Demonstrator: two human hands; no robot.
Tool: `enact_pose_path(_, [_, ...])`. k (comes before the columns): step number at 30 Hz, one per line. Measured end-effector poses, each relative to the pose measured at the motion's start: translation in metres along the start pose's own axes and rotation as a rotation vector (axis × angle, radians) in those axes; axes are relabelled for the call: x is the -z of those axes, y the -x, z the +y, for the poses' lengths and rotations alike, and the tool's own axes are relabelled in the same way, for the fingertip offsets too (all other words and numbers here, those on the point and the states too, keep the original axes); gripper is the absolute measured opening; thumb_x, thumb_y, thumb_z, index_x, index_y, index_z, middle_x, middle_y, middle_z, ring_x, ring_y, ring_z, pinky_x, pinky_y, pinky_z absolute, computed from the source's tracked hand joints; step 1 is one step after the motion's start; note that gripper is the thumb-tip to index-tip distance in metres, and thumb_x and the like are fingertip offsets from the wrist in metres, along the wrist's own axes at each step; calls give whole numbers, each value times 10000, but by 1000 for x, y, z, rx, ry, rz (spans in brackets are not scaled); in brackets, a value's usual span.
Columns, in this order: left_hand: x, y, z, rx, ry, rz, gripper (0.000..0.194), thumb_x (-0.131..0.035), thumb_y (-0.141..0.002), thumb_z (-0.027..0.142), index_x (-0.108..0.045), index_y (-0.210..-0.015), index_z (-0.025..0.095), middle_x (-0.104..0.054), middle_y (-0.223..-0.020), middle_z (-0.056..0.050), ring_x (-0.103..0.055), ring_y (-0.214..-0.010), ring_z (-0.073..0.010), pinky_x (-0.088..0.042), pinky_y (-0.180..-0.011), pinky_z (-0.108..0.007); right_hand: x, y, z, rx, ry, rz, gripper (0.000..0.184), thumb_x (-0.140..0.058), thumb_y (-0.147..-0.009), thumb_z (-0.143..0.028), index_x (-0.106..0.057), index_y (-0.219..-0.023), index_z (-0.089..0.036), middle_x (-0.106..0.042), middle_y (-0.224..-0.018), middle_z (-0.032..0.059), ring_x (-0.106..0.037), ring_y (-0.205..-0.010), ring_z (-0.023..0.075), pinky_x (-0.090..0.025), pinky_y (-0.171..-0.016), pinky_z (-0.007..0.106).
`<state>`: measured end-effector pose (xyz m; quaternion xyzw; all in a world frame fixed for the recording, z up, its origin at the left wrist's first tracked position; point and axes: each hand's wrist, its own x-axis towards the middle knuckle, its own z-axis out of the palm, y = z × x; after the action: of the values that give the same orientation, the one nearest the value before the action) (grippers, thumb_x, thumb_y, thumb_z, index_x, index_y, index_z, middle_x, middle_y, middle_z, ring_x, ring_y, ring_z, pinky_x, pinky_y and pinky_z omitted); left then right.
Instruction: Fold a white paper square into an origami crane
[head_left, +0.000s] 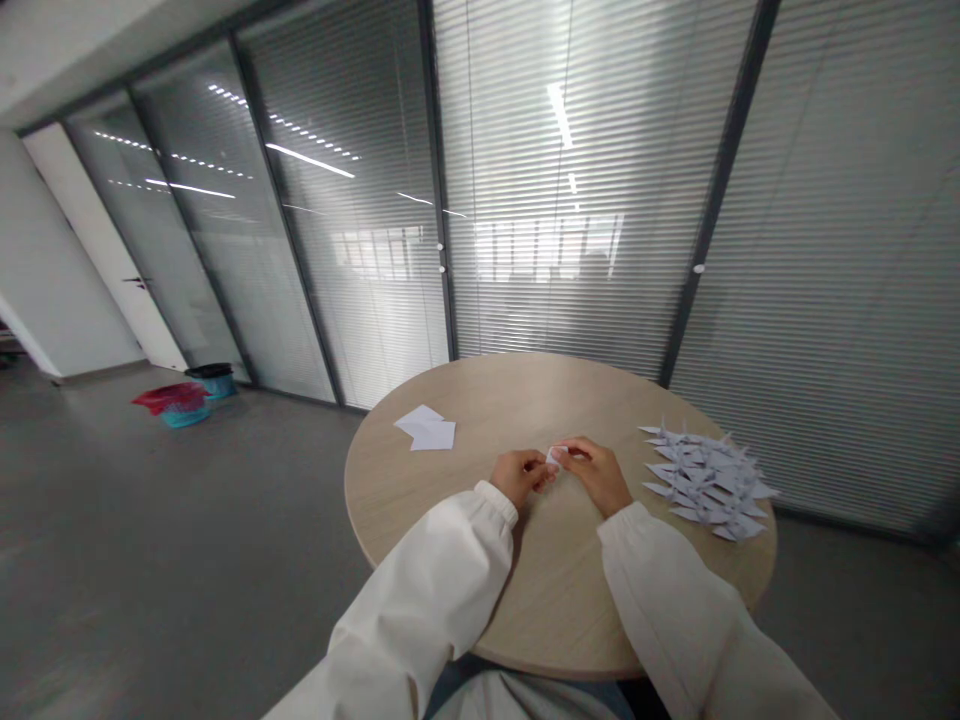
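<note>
**Round wood-laminate table (525, 400) by the blinded glass wall (570, 200): paper pinched two-handed**

My left hand (520, 477) and right hand (589, 475) both close on a small folded white paper (556, 457), pinched between them at the fingertips. Its long axis is too small to read from here. Loose white sheets (426, 428) lie left of the grip, and a heap of folded paper cranes (706, 482) lies right.

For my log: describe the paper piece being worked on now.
On the round wooden table, find the left hand and right hand near the edge. The small white folded paper sits pinched between them, the only paper held up, not lying on the tabletop like the flat sheets and paper cranes.
</note>
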<state>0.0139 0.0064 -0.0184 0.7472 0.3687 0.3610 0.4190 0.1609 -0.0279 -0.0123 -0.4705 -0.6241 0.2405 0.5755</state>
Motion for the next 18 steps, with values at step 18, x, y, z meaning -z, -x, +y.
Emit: enact_pose_path(18, [-2,-3,-9,59,182,-70,368,-618,-612,465,-620,-690,105,-593,-588,-14,-501,-483,-88,-434,-480,-212,1,-2,7,-58,13,-56,304,-608,-668,-437,-658,-755,-150,-631,-671,17,-561,-644,158,-419,-606,251])
